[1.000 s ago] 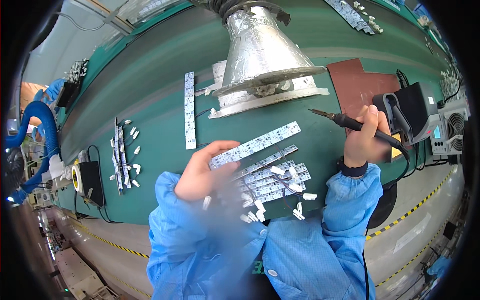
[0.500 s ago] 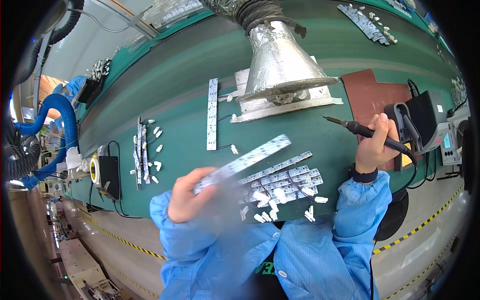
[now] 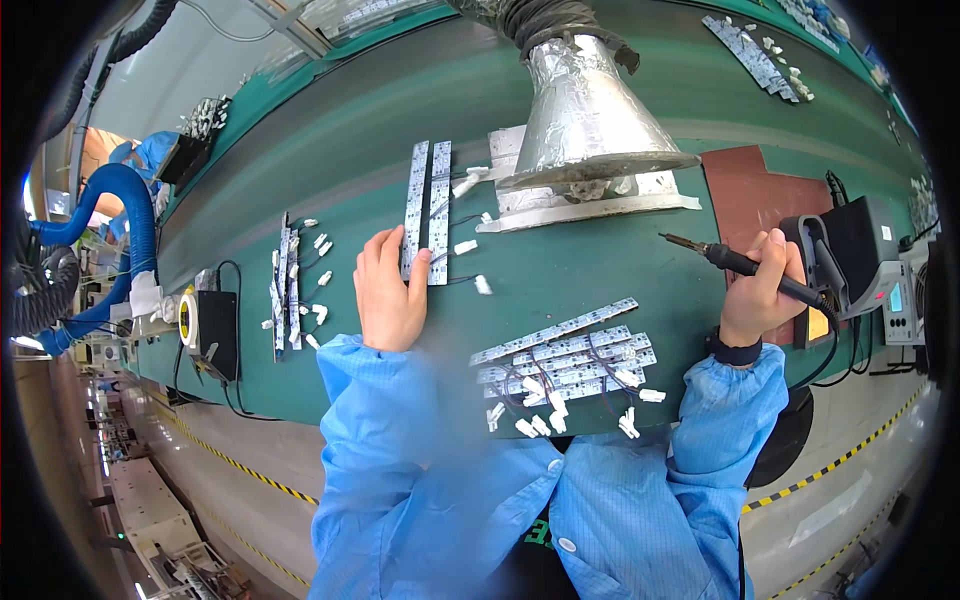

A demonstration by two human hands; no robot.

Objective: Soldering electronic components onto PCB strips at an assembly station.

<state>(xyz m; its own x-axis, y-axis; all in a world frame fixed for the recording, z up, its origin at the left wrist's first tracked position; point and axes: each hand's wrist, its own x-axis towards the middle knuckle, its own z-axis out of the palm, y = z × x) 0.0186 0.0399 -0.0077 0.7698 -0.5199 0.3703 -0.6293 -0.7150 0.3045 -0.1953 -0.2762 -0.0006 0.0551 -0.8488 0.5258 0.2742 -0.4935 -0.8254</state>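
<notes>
The left hand [image 3: 388, 292] is pressing flat, fingers spread, on two long pale strips [image 3: 428, 212] while the right hand [image 3: 758, 290] is gripping a slim black soldering iron [image 3: 742, 265].

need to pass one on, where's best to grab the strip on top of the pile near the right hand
Probably pinch the top LED strip by its long edges near its raised far end, coming from above: it lies flat and slanted across the pile, wires trailing at the near end.
</notes>
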